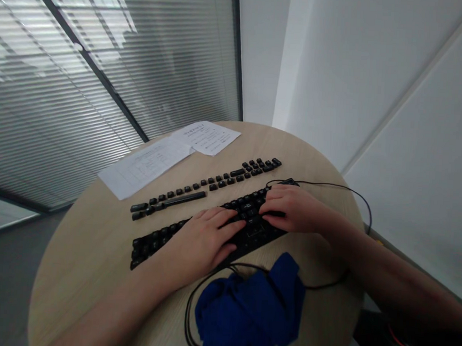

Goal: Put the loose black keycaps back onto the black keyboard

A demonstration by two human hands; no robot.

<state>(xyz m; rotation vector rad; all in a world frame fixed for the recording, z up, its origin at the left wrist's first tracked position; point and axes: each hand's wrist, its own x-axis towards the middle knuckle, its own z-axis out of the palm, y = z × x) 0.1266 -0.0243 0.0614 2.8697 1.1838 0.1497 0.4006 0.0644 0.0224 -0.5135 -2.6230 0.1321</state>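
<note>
A black keyboard (pixel 163 236) lies slanted on the table; bare key places show in its lower right part. My left hand (pixel 208 239) rests across its middle with the fingers stretched out and apart on the keys. My right hand (pixel 294 210) is over the right part, its fingers curled down and closed against the board; whatever lies at their tips is hidden. Beyond the keyboard, loose black keycaps (pixel 195 186) stand in two slanting rows. Among them is a long space bar (pixel 185 198). A small cluster of keycaps (pixel 254 167) ends the rows at the right.
A blue cloth (pixel 250 311) lies crumpled near me on the round wooden table (pixel 82 268), beside a looped black cable (pixel 188 315). Printed paper sheets (pixel 150 163) lie at the far left. The cable also runs off the right edge. A glass partition with blinds (pixel 163 61) and a white wall (pixel 375 87) stand behind.
</note>
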